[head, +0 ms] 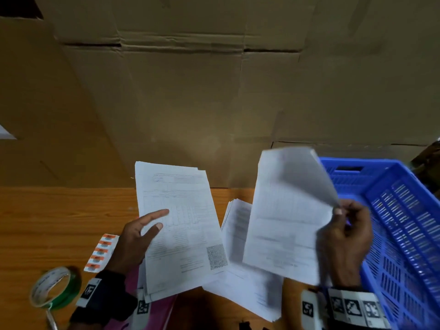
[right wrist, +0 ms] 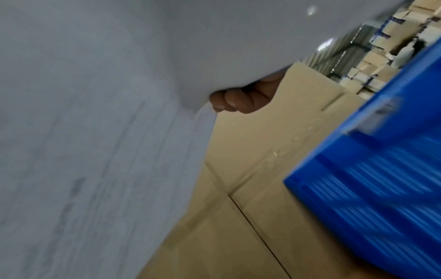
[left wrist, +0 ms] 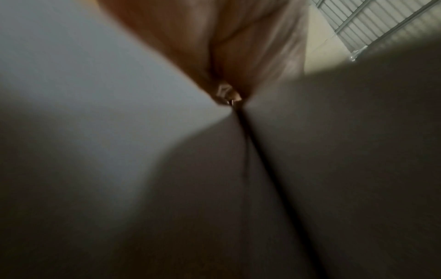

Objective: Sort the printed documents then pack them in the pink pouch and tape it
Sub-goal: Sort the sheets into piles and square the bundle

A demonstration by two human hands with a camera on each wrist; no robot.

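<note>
Nearest the person, a strip of the pink pouch point(head: 157, 308) shows under the left wrist, beside a green roll of tape point(head: 56, 288) on the wooden table point(head: 47, 217). The left hand point(head: 137, 239) holds a stack of printed white documents point(head: 181, 225) from beneath, thumb and forefinger lying straight and spread on the top page, which carries a form grid and a square code too blurred to read. The right hand point(head: 345, 236) pinches the edge of a few raised printed sheets point(head: 285, 210) between curled fingers point(right wrist: 238, 102). Between the hands, more loose white pages point(head: 240, 270) lie fanned on the table. A strip of orange-and-white labels point(head: 101, 252) lies just left of the left hand. A blue slotted plastic crate point(head: 404, 222) stands just right of the right hand, and brown cardboard boxes point(head: 190, 91) rise behind.
</note>
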